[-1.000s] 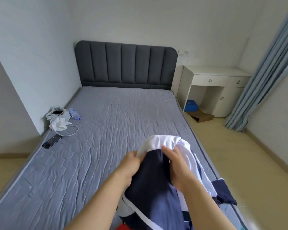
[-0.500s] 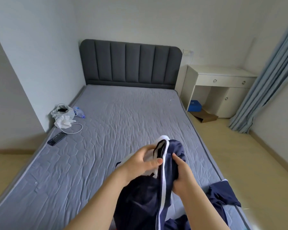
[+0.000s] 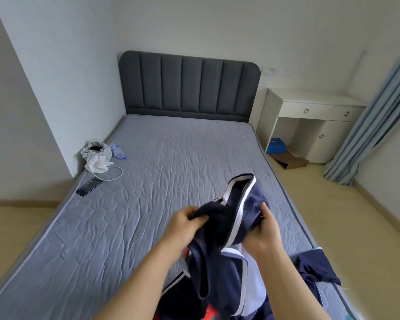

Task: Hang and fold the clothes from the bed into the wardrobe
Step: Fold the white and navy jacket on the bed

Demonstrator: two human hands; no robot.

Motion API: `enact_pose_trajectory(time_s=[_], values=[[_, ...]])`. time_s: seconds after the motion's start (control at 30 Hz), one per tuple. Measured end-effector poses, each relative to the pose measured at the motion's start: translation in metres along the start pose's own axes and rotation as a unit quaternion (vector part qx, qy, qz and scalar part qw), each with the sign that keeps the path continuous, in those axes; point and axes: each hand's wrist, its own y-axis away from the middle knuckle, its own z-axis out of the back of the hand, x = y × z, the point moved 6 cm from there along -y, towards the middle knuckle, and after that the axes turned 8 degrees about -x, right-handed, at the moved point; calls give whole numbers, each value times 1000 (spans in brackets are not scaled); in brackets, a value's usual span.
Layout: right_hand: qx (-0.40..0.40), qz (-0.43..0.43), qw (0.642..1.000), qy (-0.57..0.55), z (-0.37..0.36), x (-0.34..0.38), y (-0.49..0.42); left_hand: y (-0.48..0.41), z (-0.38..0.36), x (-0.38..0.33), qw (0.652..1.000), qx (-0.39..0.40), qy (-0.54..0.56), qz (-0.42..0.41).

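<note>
The left hand (image 3: 185, 218) pinches a bunched fold of the navy-blue, white-trimmed fabric garment (image 3: 249, 204), held between both hands above the grey quilted bed (image 3: 171, 172); the right hand (image 3: 267, 230) grips its other side. Its white lining, outermost a second ago, is turned in: likely right-side-out, folding next.
</note>
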Motion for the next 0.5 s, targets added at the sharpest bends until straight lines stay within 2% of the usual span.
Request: enact_pose_trajectory(time_s=[0.17,0.23,0.27,0.33,0.37,0.43,0.5], values=[[-60,-22,998,23,22,-16,6,-3,32,-15,991,-67,94,63],[-106,1,991,84,31,-17,5,-4,48,-16,986,-101,103,83],[-153,41,977,146,38,-12,2,-5,56,-17,987,-107,93,78],[-221,159,905,328,41,1,6,-4,61,-22,995,-76,38,45],[-208,226,857,415,32,4,10,-1,60,-27,999,-43,-5,23],[-95,319,761,556,5,-10,16,6,54,-33,998,11,-56,-11],[38,339,680,649,-17,-43,23,13,54,-35,997,34,-70,-28]])
